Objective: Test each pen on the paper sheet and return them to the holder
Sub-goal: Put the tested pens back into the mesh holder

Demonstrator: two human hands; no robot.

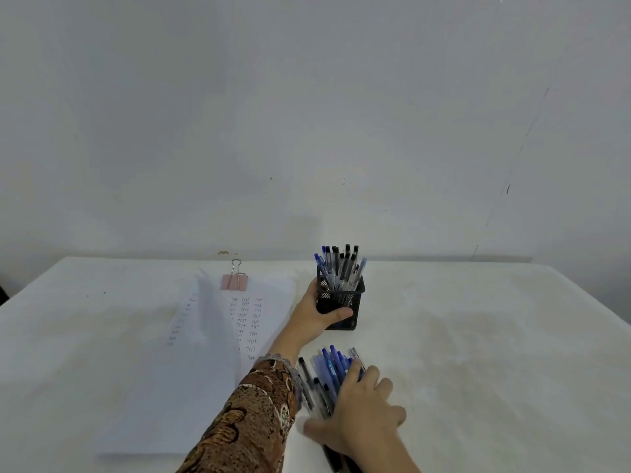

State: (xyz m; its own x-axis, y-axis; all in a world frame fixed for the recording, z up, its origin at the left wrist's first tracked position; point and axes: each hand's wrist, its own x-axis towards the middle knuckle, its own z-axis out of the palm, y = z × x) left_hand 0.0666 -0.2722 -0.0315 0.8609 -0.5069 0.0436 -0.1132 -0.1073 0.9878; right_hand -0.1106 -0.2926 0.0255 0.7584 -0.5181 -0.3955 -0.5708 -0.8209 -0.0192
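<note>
Gripping the black mesh holder [341,300] with the left hand [312,314], fingers curled round its left wall and thumb laid across the near face, and steadying it upright on the white table [478,353] just right of the paper sheet [191,387]. Clasping with the right hand [363,414] a bundle of loose pens [326,370] lying flat on the table, fingers curled over the top and thumb spread at the near left. Pointing the bundle's long axis away from the body and slightly left, toward the holder, which is standing just beyond the pen tips and apart from them. Judging the right hand far nearer the bundle, and so likely to be lifting a pen next, either left toward the sheet or forward and up into the holder. Showing blue and black barrels, some clear, blurred within the bundle; showing standing pens [338,264] crowding and leaning in the holder; showing rows of small written marks on the sheet below a pink binder clip [234,280].
</note>
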